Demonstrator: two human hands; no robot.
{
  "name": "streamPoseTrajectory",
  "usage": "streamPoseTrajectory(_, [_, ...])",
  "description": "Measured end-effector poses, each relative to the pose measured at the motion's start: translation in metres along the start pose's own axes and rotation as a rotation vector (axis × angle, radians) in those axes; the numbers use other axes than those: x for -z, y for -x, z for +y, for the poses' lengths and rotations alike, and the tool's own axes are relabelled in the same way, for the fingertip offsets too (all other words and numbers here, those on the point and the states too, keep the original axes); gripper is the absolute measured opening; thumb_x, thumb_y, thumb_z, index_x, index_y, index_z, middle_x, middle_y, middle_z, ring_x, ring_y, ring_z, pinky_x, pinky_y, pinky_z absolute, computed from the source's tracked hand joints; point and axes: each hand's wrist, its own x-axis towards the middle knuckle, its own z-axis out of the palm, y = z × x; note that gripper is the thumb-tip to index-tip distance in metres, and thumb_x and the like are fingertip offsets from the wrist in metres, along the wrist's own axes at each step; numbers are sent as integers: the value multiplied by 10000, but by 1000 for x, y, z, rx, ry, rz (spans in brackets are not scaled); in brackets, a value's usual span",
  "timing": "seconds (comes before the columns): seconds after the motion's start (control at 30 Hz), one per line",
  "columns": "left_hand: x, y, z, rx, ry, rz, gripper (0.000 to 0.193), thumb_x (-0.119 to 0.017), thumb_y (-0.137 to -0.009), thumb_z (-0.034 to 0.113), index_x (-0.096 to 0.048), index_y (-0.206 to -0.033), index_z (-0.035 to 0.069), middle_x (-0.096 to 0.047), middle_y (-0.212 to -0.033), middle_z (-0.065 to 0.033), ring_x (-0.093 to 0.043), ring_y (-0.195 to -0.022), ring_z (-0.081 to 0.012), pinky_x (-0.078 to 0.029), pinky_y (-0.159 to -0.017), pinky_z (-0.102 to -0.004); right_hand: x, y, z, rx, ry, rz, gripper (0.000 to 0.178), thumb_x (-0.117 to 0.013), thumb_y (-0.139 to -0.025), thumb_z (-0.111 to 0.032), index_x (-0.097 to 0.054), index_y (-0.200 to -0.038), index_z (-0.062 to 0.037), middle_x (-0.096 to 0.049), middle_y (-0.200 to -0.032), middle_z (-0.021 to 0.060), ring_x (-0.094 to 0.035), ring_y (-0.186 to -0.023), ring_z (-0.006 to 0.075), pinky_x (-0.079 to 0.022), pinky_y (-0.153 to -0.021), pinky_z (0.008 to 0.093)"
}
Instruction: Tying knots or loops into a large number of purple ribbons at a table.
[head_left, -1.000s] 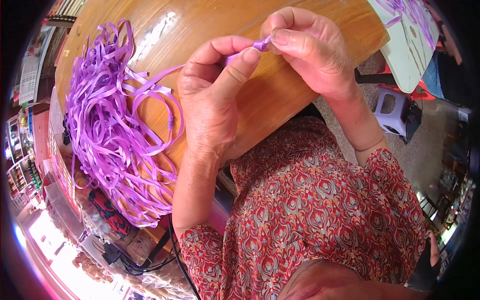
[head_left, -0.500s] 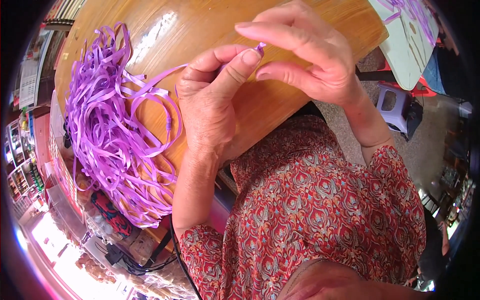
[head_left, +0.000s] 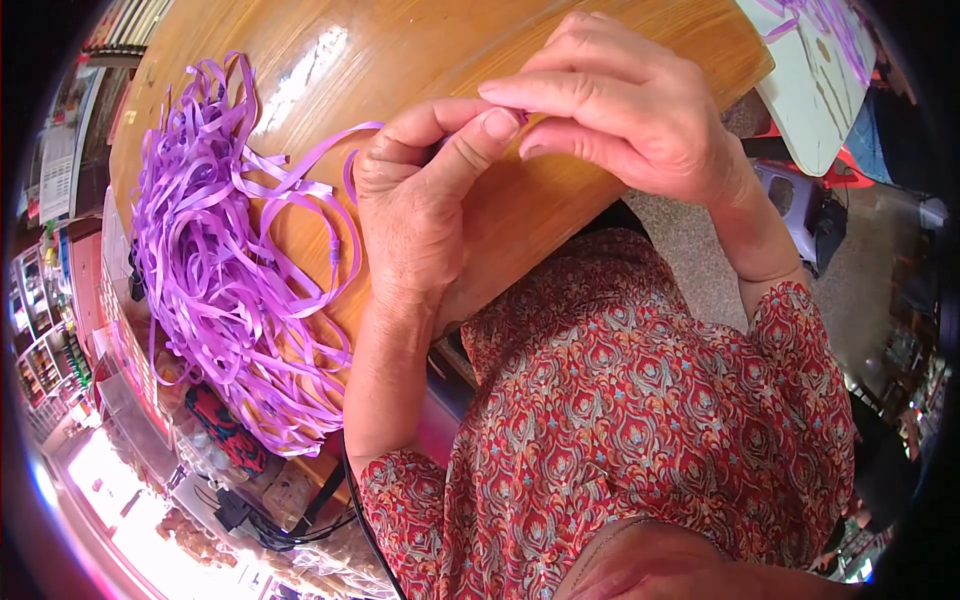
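Observation:
My left hand (head_left: pixel 415 200) is closed in a pinch, thumb against bent fingers, on a purple ribbon (head_left: pixel 340 133). A small bit of the ribbon shows just past the thumb tip. Right above it reaches my right hand (head_left: pixel 630 115), its index finger passing over the left fingertips and its thumb held a little apart below. Whether the right fingers touch the ribbon's end is hidden. From the left hand the ribbon runs back to a large tangled heap of purple ribbons (head_left: pixel 210 260) at the left of the wooden table (head_left: pixel 390 55).
A white table (head_left: pixel 815 110) with more purple ribbon stands at the far right, a lilac plastic stool (head_left: pixel 785 205) on the floor below it. Dark cables (head_left: pixel 250 520) and plastic bags lie beside the table at the lower left.
My right hand has moved down and slightly right, and its index finger now covers the ribbon's end. The left hand keeps its pinch almost in place.

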Motion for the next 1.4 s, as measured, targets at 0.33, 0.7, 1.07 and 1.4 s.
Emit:
streamPoseTrajectory(0.33, [5,-2,-2,16,97,-15,91,-703,-779,63,-672,-849,14,-663,-811,-28,-570,-747,-66,-436,-693,-187,-4,2,2,-230,-360,48,169,-689,-740,-4,-630,-899,1,-630,-792,91,-614,-708,186,-475,-637,267])
streamPoseTrajectory(0.7, [6,-3,-2,20,88,-11,109,-718,-766,73,-674,-846,12,-662,-802,-23,-566,-725,-60,-438,-674,-180,-15,8,1,-383,-518,139,52,-647,-777,-20,-626,-824,-11,-640,-760,61,-626,-720,143,-478,-662,253])
streamPoseTrajectory(1.07, [6,-3,-4,48,141,11,110,-723,-757,57,-669,-843,15,-655,-790,-19,-561,-702,-61,-428,-644,-172,-17,16,2,-496,-759,96,91,-551,-842,60,-588,-924,44,-613,-888,104,-577,-801,158,-459,-743,263])
streamPoseTrajectory(1.4, [3,-3,-2,32,131,0,96,-701,-780,61,-668,-852,7,-664,-802,-42,-571,-718,-72,-437,-658,-184,-16,5,-1,-344,-495,101,153,-659,-761,2,-611,-904,28,-609,-818,83,-593,-773,189,-468,-723,283])
